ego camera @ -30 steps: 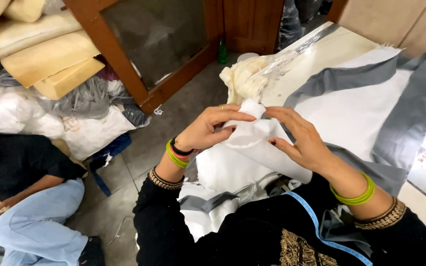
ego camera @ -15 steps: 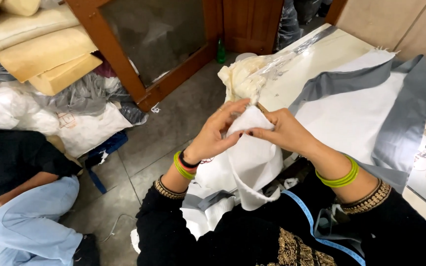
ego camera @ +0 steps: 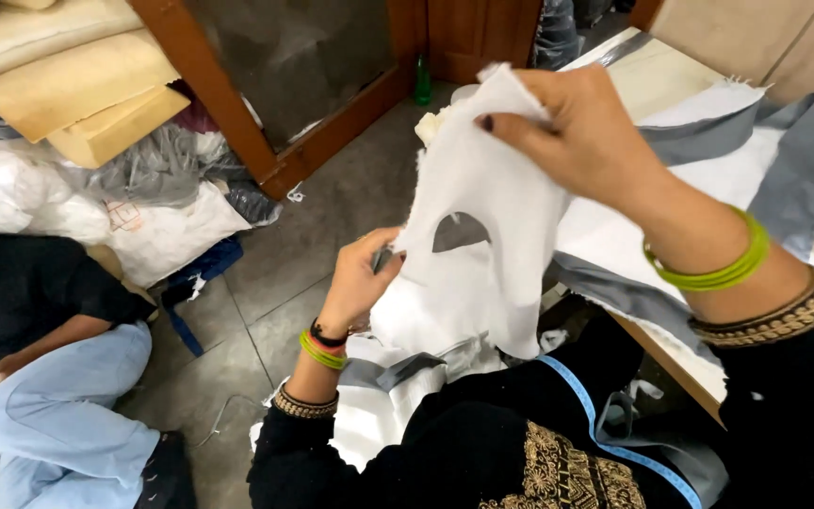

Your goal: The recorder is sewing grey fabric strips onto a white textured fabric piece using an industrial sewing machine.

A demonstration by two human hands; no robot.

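Table (ego camera: pixel 657 80) at right, draped in white-and-grey fabric (ego camera: pixel 708 179). White cloth piece (ego camera: pixel 482 245) lifted clear above lap, hole already cut through middle; edges frayed, likely trimming left. Right hand (ego camera: pixel 586 132) pinching top edge. Left hand (ego camera: pixel 360 278) gripping lower side. Open floor (ego camera: pixel 332 217) leftward; seated person (ego camera: pixel 40 368) beyond.

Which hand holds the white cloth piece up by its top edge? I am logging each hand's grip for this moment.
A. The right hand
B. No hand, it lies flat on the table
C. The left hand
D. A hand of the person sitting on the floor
A: the right hand pinches the top of the white cloth piece and lifts it, while the left hand grips its lower left edge.
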